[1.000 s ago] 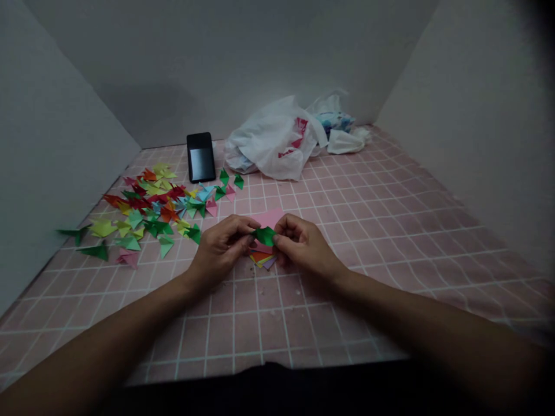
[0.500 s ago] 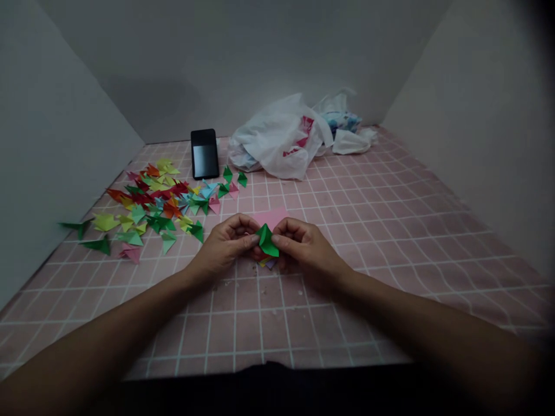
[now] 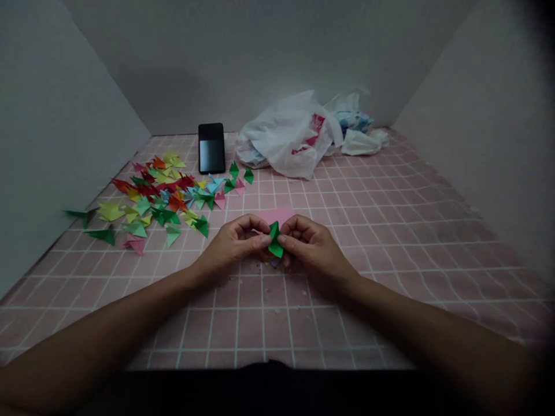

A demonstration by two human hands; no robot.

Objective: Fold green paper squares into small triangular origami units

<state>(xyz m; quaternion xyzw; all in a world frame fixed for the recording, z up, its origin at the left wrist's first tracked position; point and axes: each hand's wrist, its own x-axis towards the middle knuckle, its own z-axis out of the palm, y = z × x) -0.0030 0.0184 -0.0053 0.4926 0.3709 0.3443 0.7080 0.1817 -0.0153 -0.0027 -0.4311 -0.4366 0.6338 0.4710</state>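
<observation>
**Green paper pinched in both hands**

We pinch a folded green paper [image 3: 274, 240] between our left hand [image 3: 236, 242] and right hand [image 3: 313, 245], fingers of both closed on it, just above the pink bench [image 3: 390, 231]. Folded pieces [image 3: 165, 196] lie left; a phone [image 3: 211, 148] stands behind.

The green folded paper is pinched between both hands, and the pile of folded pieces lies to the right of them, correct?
Not quite. In the head view both hands do pinch the green folded paper, but the pile of folded pieces lies to their left.
</observation>
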